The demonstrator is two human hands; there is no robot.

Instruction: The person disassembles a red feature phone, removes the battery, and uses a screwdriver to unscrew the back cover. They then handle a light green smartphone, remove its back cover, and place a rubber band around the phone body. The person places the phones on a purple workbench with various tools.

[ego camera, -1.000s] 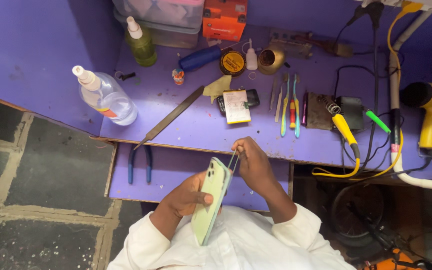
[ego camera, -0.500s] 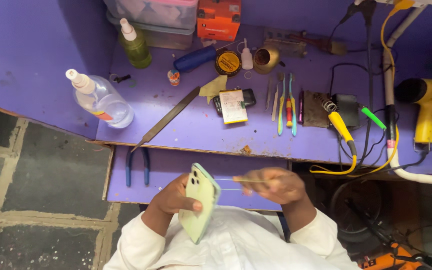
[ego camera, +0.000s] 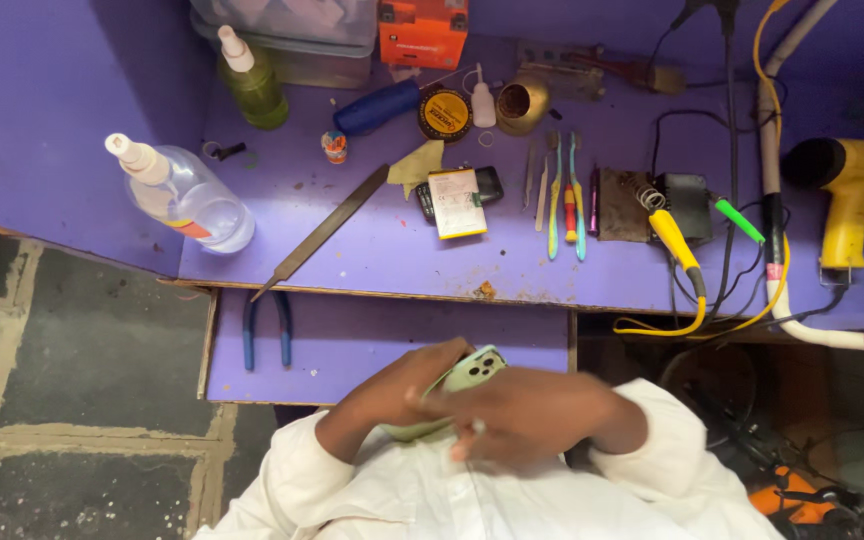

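Purple paint covers the workbench (ego camera: 372, 250) and the shallow pull-out shelf (ego camera: 372, 340) below it, and the person sits close against that shelf in a white garment. Since a second ago the pale green phone (ego camera: 472, 375) has come down from an upright, tilted-up position in front of the chest to lie low and nearly flat across the lap, just under the shelf's front edge; I judge the inspection of its edge is over and the work has moved to its back or side. The left hand (ego camera: 402, 395) is wrapped around the phone's lower body, fingers closed on it, with the camera end poking out toward the bench. The right hand (ego camera: 527, 415), which half a second ago held thin tweezers out level beside the phone, has swept across over the phone and is motion-blurred; a small pale tip (ego camera: 477, 427) shows under its fingers, so it seems closed on the slim tool, though the blur keeps that uncertain. Both forearms are bent inward, wrists near each other. Well apart on the bench lie the yellow heat gun (ego camera: 852, 190), a clear spray bottle (ego camera: 187, 195), a long metal file (ego camera: 322, 232), a row of small hand tools (ego camera: 564, 195) and a flat battery (ego camera: 455, 203); blue-handled pliers (ego camera: 264, 335) rest on the shelf.
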